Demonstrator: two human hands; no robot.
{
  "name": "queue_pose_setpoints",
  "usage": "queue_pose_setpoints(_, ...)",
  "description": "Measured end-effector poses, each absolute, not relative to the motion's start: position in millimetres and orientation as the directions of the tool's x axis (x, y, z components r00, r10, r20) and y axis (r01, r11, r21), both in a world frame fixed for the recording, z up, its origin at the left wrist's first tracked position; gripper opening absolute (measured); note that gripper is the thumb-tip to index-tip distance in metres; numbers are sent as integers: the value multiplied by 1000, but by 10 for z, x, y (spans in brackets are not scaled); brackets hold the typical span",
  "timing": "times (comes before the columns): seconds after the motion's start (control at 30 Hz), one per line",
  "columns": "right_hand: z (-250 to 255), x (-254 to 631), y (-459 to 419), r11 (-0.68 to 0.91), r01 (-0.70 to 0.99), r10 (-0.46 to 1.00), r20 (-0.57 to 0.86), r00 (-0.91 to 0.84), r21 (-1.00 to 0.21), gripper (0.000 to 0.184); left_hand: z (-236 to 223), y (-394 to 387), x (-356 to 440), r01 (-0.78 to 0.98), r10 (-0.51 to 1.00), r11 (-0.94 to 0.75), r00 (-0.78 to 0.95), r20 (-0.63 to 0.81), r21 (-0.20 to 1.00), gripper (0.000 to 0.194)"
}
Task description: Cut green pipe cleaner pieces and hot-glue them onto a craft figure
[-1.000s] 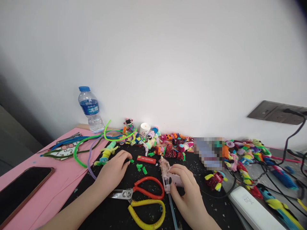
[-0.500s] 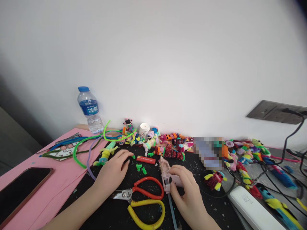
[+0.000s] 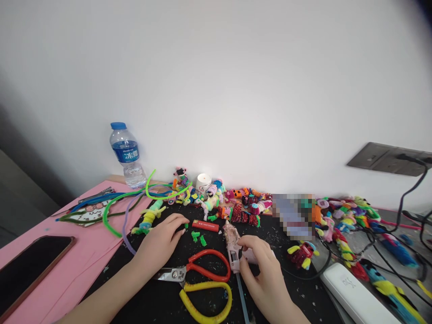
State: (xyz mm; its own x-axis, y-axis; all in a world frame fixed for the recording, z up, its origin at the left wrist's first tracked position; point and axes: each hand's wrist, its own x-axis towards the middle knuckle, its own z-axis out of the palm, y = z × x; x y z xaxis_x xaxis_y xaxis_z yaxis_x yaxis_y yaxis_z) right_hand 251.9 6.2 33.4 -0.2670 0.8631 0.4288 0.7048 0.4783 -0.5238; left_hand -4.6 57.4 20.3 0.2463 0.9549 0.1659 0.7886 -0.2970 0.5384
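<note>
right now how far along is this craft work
Several fuzzy figures by the wall look finished. The right hand holds the glue gun; the left hand is by loose green bits. Those bits and the long stems seem left unused.

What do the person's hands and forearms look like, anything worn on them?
Two bare human hands, left and right, with slim fingers. No gloves, rings, watch or bracelet show. Both forearms look bare as far as the view reaches, no clear sleeve. There's a dark spot at the right thumb's tip; can't tell if it's nail polish or something beside it.
</note>
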Motion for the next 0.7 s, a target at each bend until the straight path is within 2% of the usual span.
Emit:
queue_pose_setpoints(0.23, 346, 2524, 51, 487, 690, 861, 428, -276, -535, 26, 235, 556, -31, 759, 964, -265, 186, 192, 594, 15)
queue_pose_setpoints(0.4, 337, 2512, 45, 478, 691, 867, 418, -271, -543, 26, 280, 517, 44, 596, 951, -303, 134, 280, 744, 15)
queue_pose_setpoints(0.53, 323, 2497, 44, 483, 677, 866, 416, -277, -555, 27, 324, 430, 171, 327, 974, -189, 182, 135, 926, 13)
queue_pose_setpoints(0.7, 324, 2449, 40, 577, 640, 809, 463, -362, -507, 29, 299, 313, 295, 63, 954, -4, 301, -15, 998, 15)
